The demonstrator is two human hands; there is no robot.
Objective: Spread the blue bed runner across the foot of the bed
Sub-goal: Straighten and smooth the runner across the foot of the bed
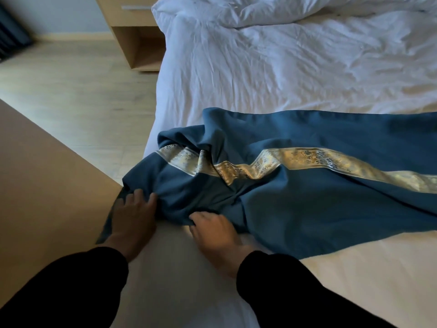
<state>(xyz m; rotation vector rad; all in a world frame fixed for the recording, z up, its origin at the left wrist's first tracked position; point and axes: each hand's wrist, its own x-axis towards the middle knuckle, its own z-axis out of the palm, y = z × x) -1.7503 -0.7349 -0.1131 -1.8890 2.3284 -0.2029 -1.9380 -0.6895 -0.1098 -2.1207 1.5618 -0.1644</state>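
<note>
From the head view, the blue bed runner [307, 185] is seen bunched at 6 o'clock on the bed [272, 74], its soft, light cloth judged best gripped along the near hem, where the left hand [134, 214] and right hand [215, 228] are curled, pinching folds

The blue runner [307, 185] runs off the right edge, its far end unseen. Right hand [212, 228] fingertips vanish under bunched cloth; the left hand [134, 214] covers the near corner. The nightstand [132, 31] is cropped at the top.
</note>
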